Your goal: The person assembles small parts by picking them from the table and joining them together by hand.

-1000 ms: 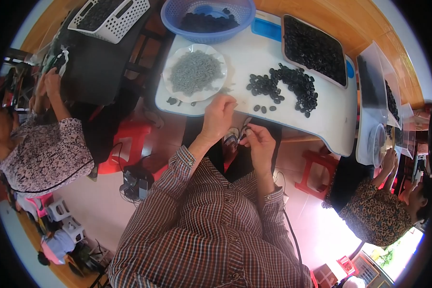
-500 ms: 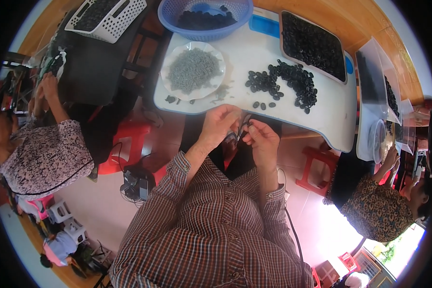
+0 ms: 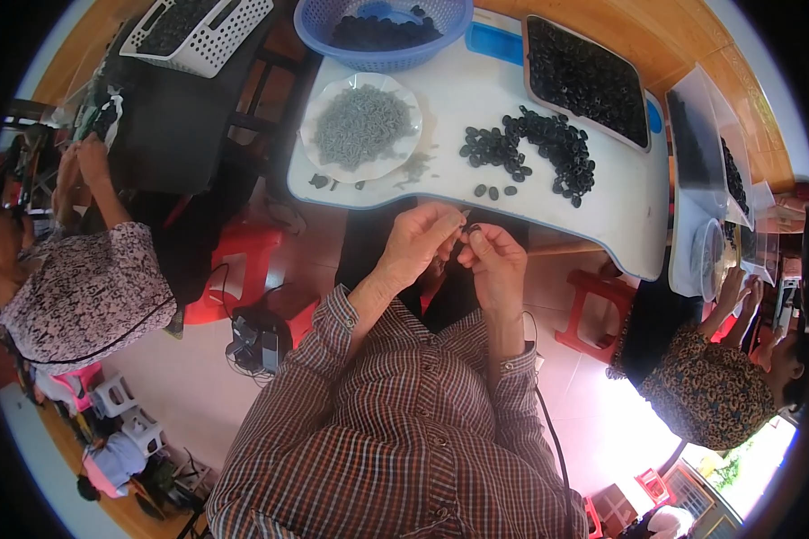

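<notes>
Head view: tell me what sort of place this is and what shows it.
Probably a small manual workshop: a scalloped plate of grey pieces and a tray of black oval pieces stand on the white table, with co-workers on either side.

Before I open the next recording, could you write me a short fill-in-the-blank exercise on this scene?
1. Grey bits are heaped on a white ____.
2. Between the left hand and the right hand, the one closer to the grey bits is the ____.
3. The loose pieces on the table are coloured ____.
4. The tray stands to the ____ of the blue basket.

Missing words: plate; left; black; right.
</notes>
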